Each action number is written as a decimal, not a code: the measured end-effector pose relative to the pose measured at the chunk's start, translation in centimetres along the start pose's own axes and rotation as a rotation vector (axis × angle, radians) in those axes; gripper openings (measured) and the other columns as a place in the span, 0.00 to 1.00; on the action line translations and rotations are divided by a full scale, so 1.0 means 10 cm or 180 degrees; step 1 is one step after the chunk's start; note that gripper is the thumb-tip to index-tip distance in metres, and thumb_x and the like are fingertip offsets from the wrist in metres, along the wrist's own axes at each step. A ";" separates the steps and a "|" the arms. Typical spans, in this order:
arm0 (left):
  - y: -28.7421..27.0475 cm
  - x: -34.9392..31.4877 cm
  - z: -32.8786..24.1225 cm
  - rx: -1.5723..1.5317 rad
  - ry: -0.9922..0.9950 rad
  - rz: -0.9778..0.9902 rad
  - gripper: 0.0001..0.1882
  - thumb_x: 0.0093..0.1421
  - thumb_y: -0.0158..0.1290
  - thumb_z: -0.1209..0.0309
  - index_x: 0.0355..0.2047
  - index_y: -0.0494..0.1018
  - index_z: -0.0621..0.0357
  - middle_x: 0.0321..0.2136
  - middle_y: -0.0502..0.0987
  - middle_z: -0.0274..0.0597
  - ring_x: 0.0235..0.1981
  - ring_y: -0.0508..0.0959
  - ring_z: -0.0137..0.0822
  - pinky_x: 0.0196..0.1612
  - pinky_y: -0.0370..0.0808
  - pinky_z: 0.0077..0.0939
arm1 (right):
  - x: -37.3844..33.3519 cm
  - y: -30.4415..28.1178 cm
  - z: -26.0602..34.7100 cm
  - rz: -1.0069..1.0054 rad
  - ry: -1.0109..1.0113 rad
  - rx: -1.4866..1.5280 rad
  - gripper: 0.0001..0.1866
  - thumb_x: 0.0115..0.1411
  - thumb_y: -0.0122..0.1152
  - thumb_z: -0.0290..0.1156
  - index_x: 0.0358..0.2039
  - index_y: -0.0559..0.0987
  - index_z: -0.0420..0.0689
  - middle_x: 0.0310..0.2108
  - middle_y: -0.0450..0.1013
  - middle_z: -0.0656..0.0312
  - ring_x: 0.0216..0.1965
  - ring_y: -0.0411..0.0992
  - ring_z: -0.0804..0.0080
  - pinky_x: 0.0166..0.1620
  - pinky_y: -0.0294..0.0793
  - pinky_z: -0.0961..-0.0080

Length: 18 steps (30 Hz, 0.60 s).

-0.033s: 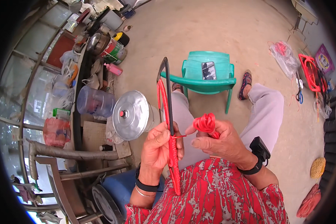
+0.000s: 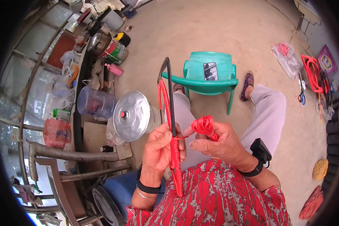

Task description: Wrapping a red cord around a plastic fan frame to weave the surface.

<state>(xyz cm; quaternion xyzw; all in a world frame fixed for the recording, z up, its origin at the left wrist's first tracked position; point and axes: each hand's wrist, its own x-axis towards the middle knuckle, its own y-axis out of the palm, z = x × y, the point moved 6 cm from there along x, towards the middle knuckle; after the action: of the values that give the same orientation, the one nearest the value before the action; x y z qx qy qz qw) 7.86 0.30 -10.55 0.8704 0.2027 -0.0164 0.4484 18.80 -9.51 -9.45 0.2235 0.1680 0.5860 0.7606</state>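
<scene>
A narrow black frame [image 2: 170, 100] stands upright before me, its lower part closely wrapped in red cord [image 2: 175, 165]. My left hand [image 2: 157, 148] is closed around the frame at the top of the wrapped part, thumb on the near side. A looped bundle of red cord [image 2: 204, 126] sits in the fingers of my right hand [image 2: 224, 146], just right of the frame. A short red strand crosses the frame at my left fingertips and points toward the bundle. Whether it joins the bundle is hidden. The frame's bottom end rests against my patterned shirt.
A green plastic chair [image 2: 209, 84] with a phone [image 2: 210, 71] on its seat stands ahead. Left are a lidded metal pot [image 2: 131, 116], a clear plastic bucket [image 2: 96, 101] and a metal-framed chair [image 2: 60, 165]. Scissors [image 2: 302, 90] and a red frame [image 2: 310, 73] are at right.
My right hand has shifted slightly left with the cord bundle, closer to the frame. My left hand and the frame have stayed in place.
</scene>
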 end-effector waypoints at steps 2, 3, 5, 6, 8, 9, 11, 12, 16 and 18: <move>0.02 0.00 0.03 -0.0051 0.0023 -0.0030 0.14 0.61 0.51 0.69 0.41 0.65 0.69 0.25 0.75 0.55 0.22 0.80 0.47 0.24 0.80 0.34 | 0.03 0.04 -0.10 -0.0016 -0.0046 0.0201 0.13 0.58 0.63 0.26 0.42 0.75 0.35 0.30 0.74 0.63 0.28 0.71 0.82 0.31 0.72 0.83; 0.03 0.01 0.05 -0.0094 0.0039 -0.0065 0.14 0.61 0.50 0.70 0.41 0.65 0.69 0.26 0.76 0.55 0.23 0.80 0.47 0.25 0.81 0.35 | 0.03 0.04 -0.12 -0.0035 -0.0096 0.0413 0.13 0.58 0.62 0.27 0.41 0.75 0.34 0.31 0.74 0.62 0.30 0.73 0.81 0.35 0.74 0.82; 0.03 0.01 0.07 -0.0104 0.0083 -0.0117 0.13 0.62 0.50 0.70 0.41 0.66 0.69 0.26 0.76 0.55 0.23 0.80 0.48 0.25 0.81 0.36 | 0.02 0.05 -0.05 -0.0032 -0.0003 0.0343 0.13 0.58 0.62 0.27 0.41 0.75 0.34 0.31 0.74 0.62 0.30 0.73 0.80 0.35 0.75 0.82; 0.02 0.01 0.08 -0.0101 0.0117 -0.0167 0.13 0.62 0.50 0.71 0.41 0.66 0.69 0.26 0.77 0.55 0.24 0.80 0.48 0.26 0.82 0.37 | 0.01 0.05 -0.04 -0.0035 0.0079 0.0282 0.12 0.59 0.61 0.27 0.41 0.75 0.33 0.31 0.74 0.62 0.30 0.73 0.79 0.35 0.75 0.82; 0.03 0.03 0.11 -0.0060 0.0124 -0.0162 0.13 0.62 0.50 0.71 0.41 0.66 0.69 0.27 0.77 0.55 0.24 0.80 0.48 0.27 0.82 0.37 | 0.01 0.01 -0.09 -0.0023 0.0002 0.0289 0.12 0.59 0.61 0.27 0.42 0.74 0.33 0.31 0.74 0.62 0.30 0.73 0.79 0.35 0.75 0.81; 0.03 0.04 0.13 -0.0008 0.0140 -0.0167 0.13 0.62 0.50 0.71 0.41 0.66 0.69 0.27 0.77 0.55 0.24 0.80 0.48 0.27 0.82 0.37 | 0.01 0.00 -0.10 0.0002 -0.0075 0.0304 0.13 0.60 0.60 0.26 0.42 0.74 0.33 0.30 0.74 0.62 0.29 0.73 0.78 0.34 0.75 0.81; 0.03 0.05 0.16 0.0004 0.0166 -0.0162 0.13 0.61 0.50 0.71 0.42 0.66 0.69 0.27 0.77 0.55 0.24 0.80 0.48 0.27 0.82 0.37 | -0.01 -0.02 -0.05 -0.0075 -0.0048 0.0273 0.13 0.60 0.59 0.26 0.43 0.73 0.33 0.30 0.74 0.61 0.29 0.73 0.78 0.34 0.75 0.81; 0.03 0.05 0.17 0.0029 0.0198 -0.0161 0.13 0.61 0.49 0.72 0.43 0.66 0.70 0.28 0.77 0.56 0.24 0.80 0.48 0.27 0.82 0.38 | -0.01 -0.04 -0.04 -0.0143 -0.0027 0.0250 0.14 0.60 0.59 0.26 0.45 0.72 0.33 0.30 0.73 0.61 0.29 0.73 0.77 0.33 0.75 0.80; 0.07 0.09 0.23 -0.0165 0.0212 -0.0102 0.15 0.61 0.48 0.74 0.45 0.66 0.70 0.29 0.77 0.56 0.24 0.81 0.47 0.28 0.82 0.38 | -0.02 -0.13 -0.07 -0.0175 0.0001 0.0074 0.15 0.61 0.58 0.26 0.46 0.71 0.34 0.30 0.73 0.61 0.29 0.73 0.77 0.32 0.75 0.80; 0.05 0.11 0.25 0.0067 0.0252 -0.0114 0.16 0.60 0.48 0.76 0.47 0.65 0.70 0.31 0.77 0.57 0.25 0.81 0.47 0.29 0.81 0.38 | -0.02 -0.17 -0.09 -0.0299 -0.0190 0.0230 0.15 0.60 0.58 0.26 0.46 0.71 0.34 0.30 0.73 0.61 0.28 0.73 0.77 0.32 0.75 0.80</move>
<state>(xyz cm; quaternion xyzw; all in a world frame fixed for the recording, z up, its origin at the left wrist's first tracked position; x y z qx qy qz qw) 9.39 -1.54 -11.85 0.8713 0.2357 0.0079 0.4304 19.67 -9.98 -11.10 0.2601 0.1765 0.5363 0.7833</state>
